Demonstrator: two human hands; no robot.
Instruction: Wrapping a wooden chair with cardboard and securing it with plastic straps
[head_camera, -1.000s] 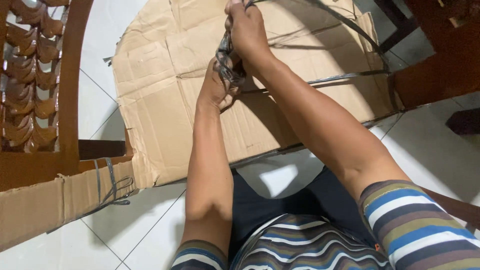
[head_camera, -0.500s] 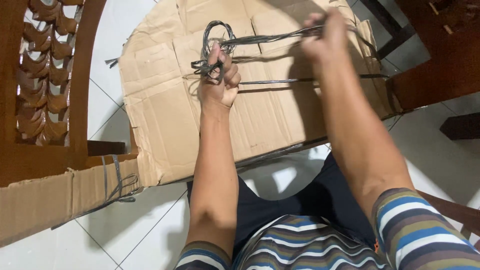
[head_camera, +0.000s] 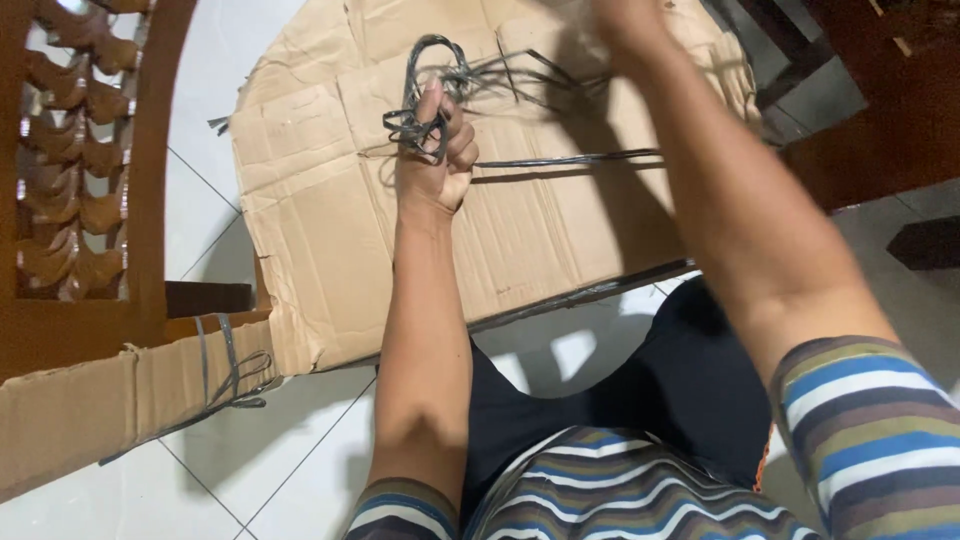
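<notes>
My left hand (head_camera: 437, 158) is closed in a fist around a wound coil of black plastic strapping (head_camera: 428, 82), held over a flattened cardboard sheet (head_camera: 330, 210). Loose strands of the strap run from the coil to the right toward my right hand (head_camera: 622, 14), which is raised at the top edge of the view and mostly cut off. Its fingers are out of frame, so its grip is hidden. Another length of black strap (head_camera: 570, 158) lies across the cardboard under my arms.
A carved wooden chair back (head_camera: 90, 160) stands at the left. A cardboard strip bound with black strap (head_camera: 120, 395) lies at lower left on white floor tiles (head_camera: 290, 450). Dark wooden furniture (head_camera: 880, 90) fills the upper right.
My right hand has risen toward the top edge and drawn closer to the coil. The taut strands it held now hang looser. My left hand has stayed in place with the coil.
</notes>
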